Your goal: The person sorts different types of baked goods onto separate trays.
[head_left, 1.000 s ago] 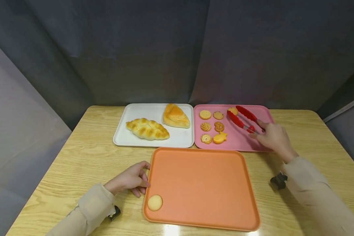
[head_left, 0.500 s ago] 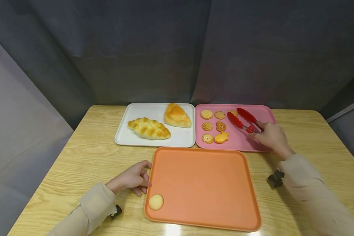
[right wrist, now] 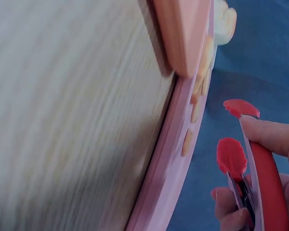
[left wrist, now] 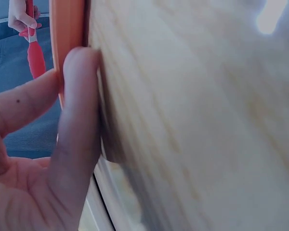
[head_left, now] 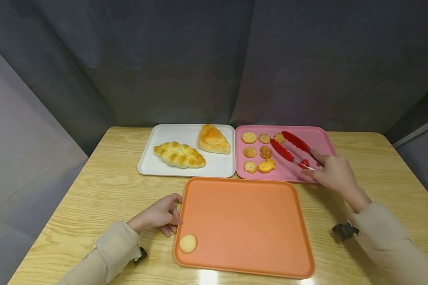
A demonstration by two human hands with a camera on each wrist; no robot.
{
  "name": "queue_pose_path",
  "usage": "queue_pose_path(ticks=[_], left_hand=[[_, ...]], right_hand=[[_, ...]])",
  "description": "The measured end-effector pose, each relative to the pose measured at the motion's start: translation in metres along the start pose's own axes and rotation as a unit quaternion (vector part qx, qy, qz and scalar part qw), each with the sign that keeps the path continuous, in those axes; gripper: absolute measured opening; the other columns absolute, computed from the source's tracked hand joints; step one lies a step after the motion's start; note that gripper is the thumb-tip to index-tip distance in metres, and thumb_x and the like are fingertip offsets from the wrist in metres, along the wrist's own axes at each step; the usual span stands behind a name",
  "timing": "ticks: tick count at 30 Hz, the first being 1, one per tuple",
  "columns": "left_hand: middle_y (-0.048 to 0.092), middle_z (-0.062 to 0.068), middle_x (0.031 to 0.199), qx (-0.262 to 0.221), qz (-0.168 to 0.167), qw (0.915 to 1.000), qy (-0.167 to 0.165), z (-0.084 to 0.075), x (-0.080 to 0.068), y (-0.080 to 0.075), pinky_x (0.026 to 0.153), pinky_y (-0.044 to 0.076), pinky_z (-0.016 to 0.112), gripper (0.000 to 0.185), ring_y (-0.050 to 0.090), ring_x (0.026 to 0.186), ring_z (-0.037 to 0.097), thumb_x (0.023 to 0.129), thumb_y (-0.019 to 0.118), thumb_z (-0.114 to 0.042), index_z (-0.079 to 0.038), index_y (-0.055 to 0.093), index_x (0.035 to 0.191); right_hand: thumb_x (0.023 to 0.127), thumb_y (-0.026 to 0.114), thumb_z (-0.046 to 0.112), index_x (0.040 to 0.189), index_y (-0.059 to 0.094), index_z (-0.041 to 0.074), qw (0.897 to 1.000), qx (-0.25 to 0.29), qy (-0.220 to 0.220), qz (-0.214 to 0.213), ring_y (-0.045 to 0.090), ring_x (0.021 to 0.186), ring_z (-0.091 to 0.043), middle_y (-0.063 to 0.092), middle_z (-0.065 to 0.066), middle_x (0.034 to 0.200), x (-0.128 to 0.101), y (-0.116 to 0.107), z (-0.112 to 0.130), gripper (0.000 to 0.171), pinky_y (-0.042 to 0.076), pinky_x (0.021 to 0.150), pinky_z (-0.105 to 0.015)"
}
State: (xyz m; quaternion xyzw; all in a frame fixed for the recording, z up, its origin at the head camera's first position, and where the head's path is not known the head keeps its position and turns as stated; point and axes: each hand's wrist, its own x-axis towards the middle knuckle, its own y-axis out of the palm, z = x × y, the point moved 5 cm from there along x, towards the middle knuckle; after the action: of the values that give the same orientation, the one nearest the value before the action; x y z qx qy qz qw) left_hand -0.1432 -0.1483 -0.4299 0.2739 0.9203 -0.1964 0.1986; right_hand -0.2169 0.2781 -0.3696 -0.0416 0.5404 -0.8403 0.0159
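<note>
My right hand (head_left: 334, 173) grips the handle end of red tongs (head_left: 289, 150) over the pink tray (head_left: 321, 133). The tongs' two arms stand apart with nothing between them, their tips near several small cookies (head_left: 265, 152). In the right wrist view my fingers (right wrist: 272, 134) press the tongs (right wrist: 231, 156) just above the pink tray's rim (right wrist: 164, 183). My left hand (head_left: 157, 216) rests on the table with its fingers against the left edge of the orange tray (head_left: 242, 225). One finger (left wrist: 79, 110) lies along that rim (left wrist: 70, 24). A round cookie (head_left: 188, 243) sits in the orange tray's near left corner.
A white tray (head_left: 164, 134) at the back left holds a braided loaf (head_left: 179, 155) and a triangular bun (head_left: 213, 139). All three trays lie on a wooden table (head_left: 103, 186) ringed by dark curtains. Bare wood shows at both sides.
My right hand has drawn back toward me and to the right, taking the tongs' tips away from the cookie at the back of the pink tray. The left hand has stayed put.
</note>
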Motion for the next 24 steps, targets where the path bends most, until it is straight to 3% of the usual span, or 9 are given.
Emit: queue_pose_path(ticks=[3,8,15,19,24], left_hand=[[0.054,0.014,0.073,0.0,-0.001,1.0,-0.002,0.0,0.0,0.0,0.041,0.051,0.034,0.043,0.056,0.051,0.018,0.082,0.057,0.007,0.001,0.036,0.119],[0.054,0.015,0.073,0.0,-0.003,1.0,-0.003,0.001,-0.001,0.0,0.042,0.051,0.035,0.042,0.056,0.05,0.019,0.082,0.057,0.007,0.0,0.037,0.118],[0.054,0.014,0.072,-0.002,-0.004,1.0,-0.004,0.0,-0.001,0.001,0.042,0.051,0.034,0.041,0.055,0.05,0.018,0.082,0.057,0.007,0.0,0.037,0.117],[0.054,0.014,0.072,0.001,-0.004,1.0,-0.004,-0.002,-0.002,0.0,0.042,0.051,0.034,0.042,0.055,0.05,0.018,0.082,0.057,0.007,0.0,0.037,0.118],[0.054,0.013,0.072,0.001,-0.002,1.0,0.001,-0.003,-0.002,0.001,0.041,0.051,0.035,0.044,0.055,0.05,0.019,0.082,0.057,0.007,0.001,0.036,0.119]], right_hand=[[0.073,0.073,0.028,0.131,0.045,-0.001,0.999,-0.003,-0.028,-0.016,0.033,0.046,-0.019,0.042,0.0,0.047,-0.009,-0.001,0.009,0.071,0.031,0.04,-0.026],[0.067,0.077,0.016,0.124,0.052,-0.004,0.997,0.012,-0.072,-0.039,0.037,0.052,-0.019,0.056,-0.002,0.057,-0.021,-0.001,0.024,0.066,0.034,0.043,-0.025],[0.063,0.082,0.021,0.12,0.057,-0.002,0.991,0.012,-0.126,-0.053,0.038,0.056,-0.017,0.06,-0.004,0.061,-0.034,0.001,0.042,0.067,0.03,0.045,-0.024],[0.063,0.082,0.022,0.121,0.056,-0.002,0.989,0.019,-0.139,-0.046,0.04,0.054,-0.014,0.067,-0.013,0.074,-0.043,0.002,0.05,0.068,0.029,0.043,-0.023],[0.063,0.082,0.021,0.122,0.056,-0.001,0.988,0.017,-0.152,-0.026,0.029,0.049,-0.009,0.051,0.002,0.053,-0.053,0.008,0.06,0.068,0.026,0.039,-0.021]])
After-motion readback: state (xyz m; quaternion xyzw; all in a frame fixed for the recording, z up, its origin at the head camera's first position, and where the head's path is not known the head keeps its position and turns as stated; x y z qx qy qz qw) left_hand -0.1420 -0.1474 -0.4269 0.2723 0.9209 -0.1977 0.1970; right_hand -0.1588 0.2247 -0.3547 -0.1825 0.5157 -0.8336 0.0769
